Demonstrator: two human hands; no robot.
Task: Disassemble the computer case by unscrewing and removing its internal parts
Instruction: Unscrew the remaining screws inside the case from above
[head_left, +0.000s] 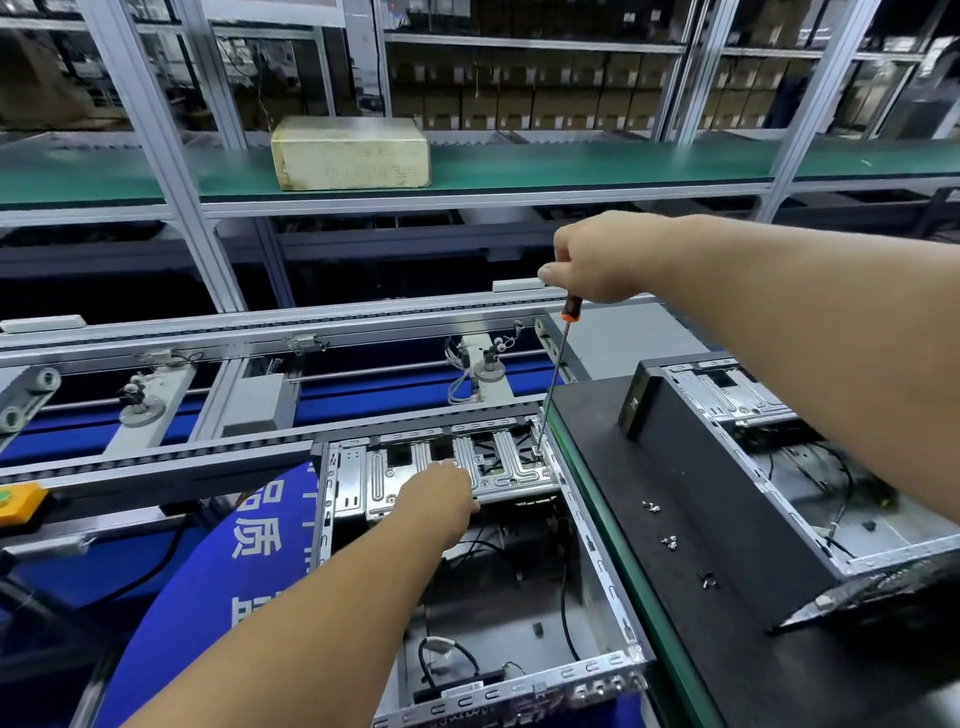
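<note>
Standing nearly upright with a slight lean, the screwdriver (558, 364) runs its long axis from the right hand (597, 260) down to a screw at the far right corner of the metal drive bracket (498, 462) inside the open computer case (597, 551). The right hand is curled round the top of the handle, of which only the black-and-orange lower end shows below the fist, so the screw lies straight below that hand along the shaft. The tip sits at the screw, though whether it is seated in the head is too small to tell.

The left hand (441, 499) is the nearer of the two to the bracket: it rests palm down on the near middle of the plate, its fingers reaching forward over the metal and seemingly straight, pinching nothing that can be seen. It probably steadies the bracket while the screw is turned.

The case lies on its side at the left edge of the dark bench (675, 597), overhanging the conveyor frame, its side panel off and black cables visible within. The bracket is bright stamped steel with ribs and slots, spanning the far end of the case. Loose screws (670, 543) lie on the bench to the right, beside a second opened case (779, 467).
</note>
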